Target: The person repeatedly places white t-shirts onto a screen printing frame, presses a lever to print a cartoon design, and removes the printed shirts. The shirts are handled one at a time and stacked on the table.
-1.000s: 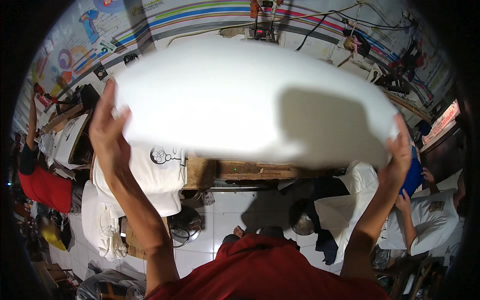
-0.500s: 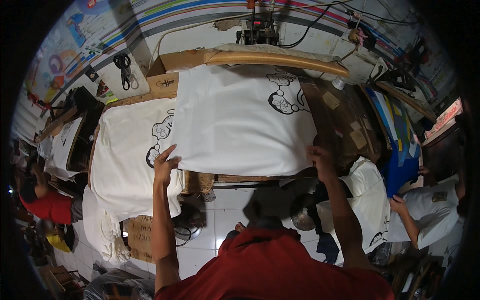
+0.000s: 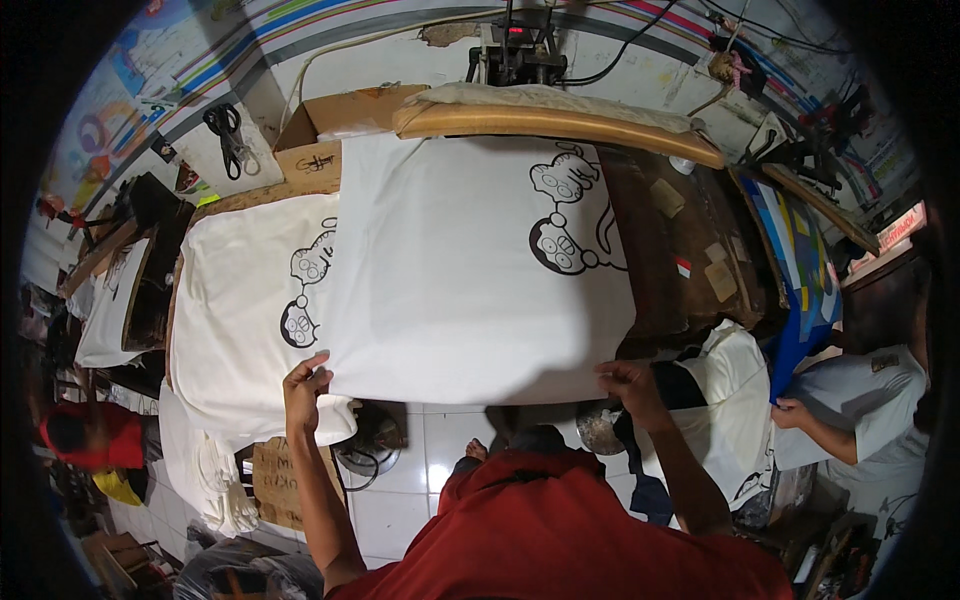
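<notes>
A white cloth (image 3: 450, 290) with black cartoon line figures along its right side lies spread under the raised flat press (image 3: 560, 123). Its near edge hangs past the front of the work surface. My left hand (image 3: 303, 388) pinches the near left corner between thumb and fingers. At the near right corner, my right hand (image 3: 632, 388) grips the same edge, so the cloth is drawn fairly flat between them. Left of it lies a pile of cream cloths (image 3: 225, 290) bearing the same kind of print, partly overlapped by the white cloth.
The brown board (image 3: 690, 260) at right holds scraps of tape. Draped cream cloths (image 3: 735, 400) hang near my right forearm. A co-worker in a grey shirt (image 3: 850, 400) handles blue fabric (image 3: 788, 350) at far right; another person in red (image 3: 95, 435) is at far left. A cardboard box (image 3: 360, 108) stands behind.
Both hands have drawn the white cloth's near edge toward me, and its printed figures have come nearer. The cloth's wrinkles have smoothed out.
</notes>
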`<state>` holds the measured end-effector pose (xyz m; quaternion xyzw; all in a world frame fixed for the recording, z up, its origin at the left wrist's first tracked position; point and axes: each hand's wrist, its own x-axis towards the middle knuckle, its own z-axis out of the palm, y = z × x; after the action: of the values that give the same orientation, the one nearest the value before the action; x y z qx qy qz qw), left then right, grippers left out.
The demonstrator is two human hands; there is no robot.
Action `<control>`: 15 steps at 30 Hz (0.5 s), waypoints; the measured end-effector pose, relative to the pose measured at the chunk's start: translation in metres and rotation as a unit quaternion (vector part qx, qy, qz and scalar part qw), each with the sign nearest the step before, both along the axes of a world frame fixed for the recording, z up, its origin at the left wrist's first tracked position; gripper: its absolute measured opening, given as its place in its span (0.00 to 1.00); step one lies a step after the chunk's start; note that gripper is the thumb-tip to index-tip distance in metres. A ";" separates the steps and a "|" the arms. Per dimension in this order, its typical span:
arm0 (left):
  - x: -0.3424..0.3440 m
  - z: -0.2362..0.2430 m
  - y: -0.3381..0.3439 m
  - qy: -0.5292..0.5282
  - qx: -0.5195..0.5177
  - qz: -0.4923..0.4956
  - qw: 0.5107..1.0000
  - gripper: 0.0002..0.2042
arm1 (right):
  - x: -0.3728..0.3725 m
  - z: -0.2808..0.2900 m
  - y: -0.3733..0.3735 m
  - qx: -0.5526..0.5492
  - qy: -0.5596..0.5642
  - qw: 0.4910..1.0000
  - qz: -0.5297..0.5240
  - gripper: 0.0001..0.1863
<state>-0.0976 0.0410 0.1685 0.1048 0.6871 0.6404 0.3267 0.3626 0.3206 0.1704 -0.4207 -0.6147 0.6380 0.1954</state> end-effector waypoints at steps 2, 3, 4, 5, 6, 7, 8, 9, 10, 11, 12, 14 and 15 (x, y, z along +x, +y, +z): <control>-0.002 -0.007 -0.005 -0.011 -0.008 0.009 1.000 0.16 | 0.000 -0.010 -0.002 -0.011 -0.021 1.000 -0.005 0.11; -0.003 -0.011 -0.008 -0.015 -0.013 0.009 1.000 0.16 | -0.001 -0.013 -0.003 -0.014 -0.005 1.000 0.008 0.11; -0.006 -0.015 -0.010 -0.019 -0.017 0.009 1.000 0.16 | -0.003 -0.016 -0.004 -0.013 -0.043 0.999 0.012 0.11; -0.008 -0.019 -0.012 -0.017 -0.013 0.005 1.000 0.16 | -0.005 -0.015 -0.004 -0.012 -0.060 0.998 0.026 0.10; -0.011 -0.022 -0.013 -0.025 -0.017 -0.003 1.000 0.17 | -0.009 -0.012 -0.003 -0.017 -0.108 0.994 0.016 0.10; -0.013 -0.023 -0.012 0.016 -0.067 0.002 0.998 0.17 | -0.011 -0.002 0.002 0.007 -0.103 0.991 0.086 0.11; -0.014 -0.023 -0.008 0.058 -0.111 0.002 0.992 0.18 | -0.014 0.012 0.008 0.023 -0.129 0.982 0.133 0.11; -0.014 -0.021 -0.002 0.097 -0.173 0.004 0.980 0.18 | -0.020 0.029 0.014 0.021 -0.192 0.966 0.174 0.11; -0.012 -0.019 0.008 0.188 -0.216 0.035 0.957 0.20 | -0.024 0.054 0.025 0.038 -0.187 0.947 0.259 0.13; -0.009 -0.013 0.019 0.270 -0.225 0.054 0.935 0.21 | -0.026 0.086 0.045 0.026 -0.259 0.906 0.333 0.14; -0.004 -0.007 0.036 0.344 -0.158 0.057 0.924 0.22 | -0.031 0.122 0.069 0.060 -0.225 0.893 0.386 0.16; 0.015 0.000 0.075 0.405 -0.110 0.040 0.907 0.24 | -0.042 0.207 0.123 0.165 -0.161 0.869 0.438 0.19; 0.028 0.002 0.098 0.450 -0.062 0.013 0.891 0.26 | -0.058 0.251 0.152 0.244 -0.136 0.877 0.391 0.19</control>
<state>-0.0695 0.1388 0.1704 0.3520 0.8005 0.4846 -0.0203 0.3045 0.4723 0.4211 -0.1672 -0.8859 0.4286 -0.0591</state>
